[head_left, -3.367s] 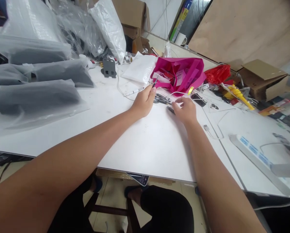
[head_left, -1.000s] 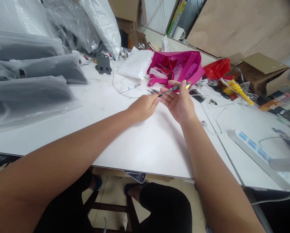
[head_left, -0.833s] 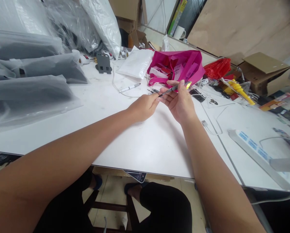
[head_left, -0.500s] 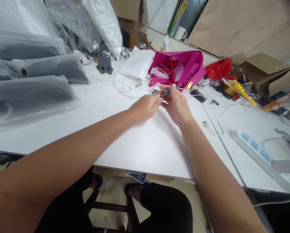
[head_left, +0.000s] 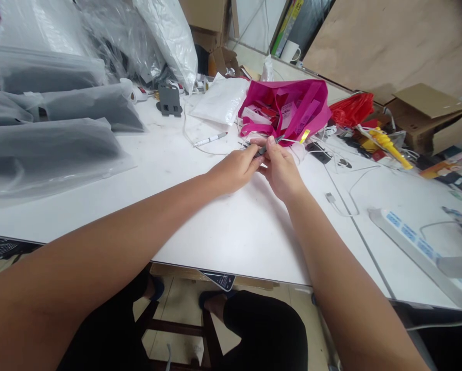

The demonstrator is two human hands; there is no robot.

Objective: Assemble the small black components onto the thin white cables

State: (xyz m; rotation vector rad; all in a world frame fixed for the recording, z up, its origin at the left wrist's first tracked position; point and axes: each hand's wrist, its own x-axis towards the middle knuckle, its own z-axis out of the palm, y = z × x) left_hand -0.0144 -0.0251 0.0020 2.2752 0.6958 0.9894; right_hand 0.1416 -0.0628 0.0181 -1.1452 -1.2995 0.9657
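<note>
So the white desk [head_left: 223,232] takes up most of the view, with big plastic-wrapped packages [head_left: 53,154] over on the left. Far side, a bit right of centre, there's a floppy pink bag [head_left: 318,105] gaping open, and just left of it a white pouch [head_left: 219,100]. Left hand [head_left: 234,167] and right hand [head_left: 280,167] are together in front of that bag, fingertips of both pinched on the same thing. A white pen [head_left: 211,139] lies left of them, out of reach of the fingers. Smallest is what they've got: a slim dark pen [head_left: 262,151], I think, but fingers cover much of it, so don't quote me. My worry is the drop: it's skinny, so if one pinch slackens or they pull unevenly, it could slip and roll towards the bag.
</note>
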